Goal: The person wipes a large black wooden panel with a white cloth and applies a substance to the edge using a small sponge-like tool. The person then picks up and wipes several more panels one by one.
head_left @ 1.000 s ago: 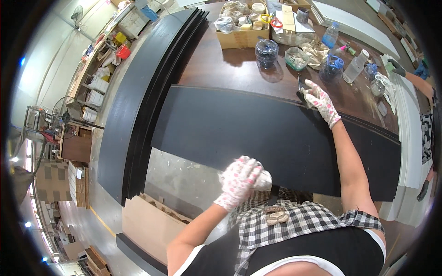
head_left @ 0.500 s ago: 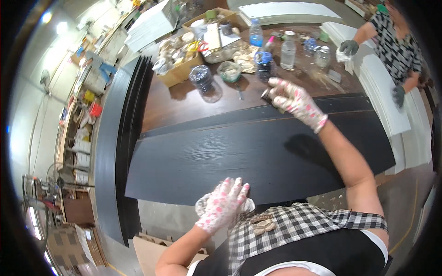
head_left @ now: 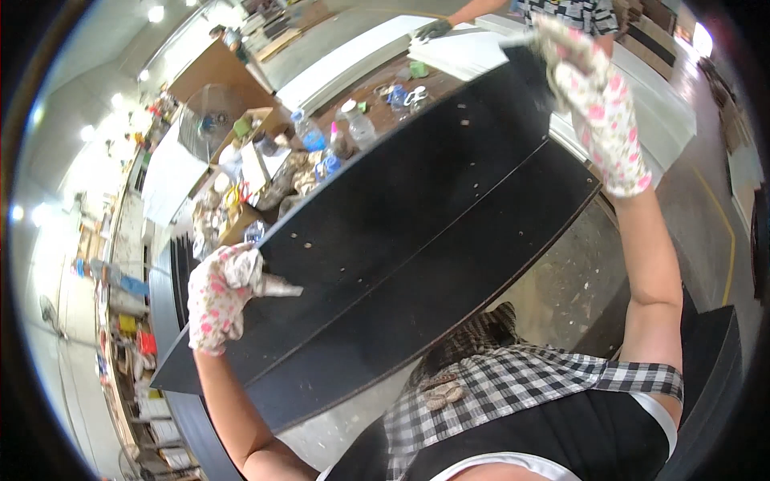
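Note:
A long black panel [head_left: 385, 180] is tilted up in front of me, its drilled face toward me and its right end higher. My left hand [head_left: 216, 301], in a white glove with pink dots, is closed on the panel's upper left edge. A crumpled white rag [head_left: 277, 286] pokes out of that hand against the panel. At the far right end my right hand [head_left: 601, 120], gloved alike, is closed on the raised corner; its fingertips are blurred. Beneath lies another black panel [head_left: 449, 297], its near edge facing me.
Behind the panel are a blue-liquid bottle [head_left: 309, 132], a clear bottle [head_left: 358, 124] and a cardboard box [head_left: 269, 120] on the brown table [head_left: 377, 88]. A co-worker's gloved hand [head_left: 433, 30] is by white panels [head_left: 449, 56]. Black panels [head_left: 188, 417] stand at left.
The top panel has been lifted from lying flat to tilted. My left hand moved from the near edge to its left edge, my right hand to its right end. My view has turned.

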### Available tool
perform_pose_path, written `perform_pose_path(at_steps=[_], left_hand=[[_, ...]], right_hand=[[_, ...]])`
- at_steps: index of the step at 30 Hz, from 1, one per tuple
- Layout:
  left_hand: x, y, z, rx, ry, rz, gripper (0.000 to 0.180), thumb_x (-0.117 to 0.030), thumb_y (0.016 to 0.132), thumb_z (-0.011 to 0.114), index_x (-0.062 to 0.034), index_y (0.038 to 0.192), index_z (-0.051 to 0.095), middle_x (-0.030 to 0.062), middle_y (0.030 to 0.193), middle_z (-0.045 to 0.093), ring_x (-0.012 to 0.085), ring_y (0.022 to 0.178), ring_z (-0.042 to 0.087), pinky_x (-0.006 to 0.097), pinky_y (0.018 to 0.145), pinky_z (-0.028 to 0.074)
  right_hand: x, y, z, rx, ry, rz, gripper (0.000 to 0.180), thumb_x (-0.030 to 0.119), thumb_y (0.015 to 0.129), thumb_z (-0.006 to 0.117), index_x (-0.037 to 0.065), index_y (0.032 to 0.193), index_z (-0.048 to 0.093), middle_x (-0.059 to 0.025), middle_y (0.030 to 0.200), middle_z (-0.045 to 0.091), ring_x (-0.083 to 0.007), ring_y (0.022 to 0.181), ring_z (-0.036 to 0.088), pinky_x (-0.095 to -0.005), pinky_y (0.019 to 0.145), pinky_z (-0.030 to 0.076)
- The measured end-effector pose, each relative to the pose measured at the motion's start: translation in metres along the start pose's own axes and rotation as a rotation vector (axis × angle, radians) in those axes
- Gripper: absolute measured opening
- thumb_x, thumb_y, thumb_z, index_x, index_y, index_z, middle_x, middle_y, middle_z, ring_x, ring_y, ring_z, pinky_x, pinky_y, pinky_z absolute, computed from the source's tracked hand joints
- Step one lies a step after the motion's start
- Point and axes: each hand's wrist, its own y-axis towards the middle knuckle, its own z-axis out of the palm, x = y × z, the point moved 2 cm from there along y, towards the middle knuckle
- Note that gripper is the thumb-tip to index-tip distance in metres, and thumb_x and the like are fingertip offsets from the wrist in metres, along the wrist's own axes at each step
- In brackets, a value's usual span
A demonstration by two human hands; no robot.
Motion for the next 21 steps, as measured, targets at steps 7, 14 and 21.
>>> perform_pose_path(at_steps=[7,14,21], left_hand=[[0.113,0.141,0.081,-0.33,0.317,0.275,0.035,-0.018,0.092,0.065,-0.0028,0.123,0.067,0.0132,0.108,0.073,0.026,0.092,0.07,0.038,0.082,0.053],[0.113,0.165,0.115,-0.173,-0.27,0.154,0.049,-0.008,0.09,0.06,-0.0015,0.138,0.057,0.0159,0.136,0.063,0.0308,0.127,0.057,0.037,0.111,0.04],[0.095,0.162,0.157,0.02,0.152,0.543,0.037,-0.008,0.098,0.057,0.0037,0.133,0.059,0.0105,0.114,0.07,0.02,0.097,0.067,0.033,0.087,0.053]], right_hand=[[-0.072,-0.114,-0.064,-0.417,0.176,0.326,0.04,0.008,0.096,0.066,0.001,0.135,0.06,-0.0046,0.125,0.063,-0.0122,0.111,0.058,-0.0262,0.098,0.046],[-0.068,-0.21,-0.098,-0.712,0.093,0.52,0.035,0.007,0.1,0.059,-0.001,0.135,0.059,-0.0072,0.132,0.064,-0.0133,0.123,0.059,-0.0268,0.107,0.044],[-0.072,-0.248,-0.084,-0.789,0.09,0.525,0.029,0.003,0.098,0.063,0.004,0.126,0.068,-0.0003,0.113,0.07,-0.006,0.089,0.062,-0.0219,0.075,0.05]])
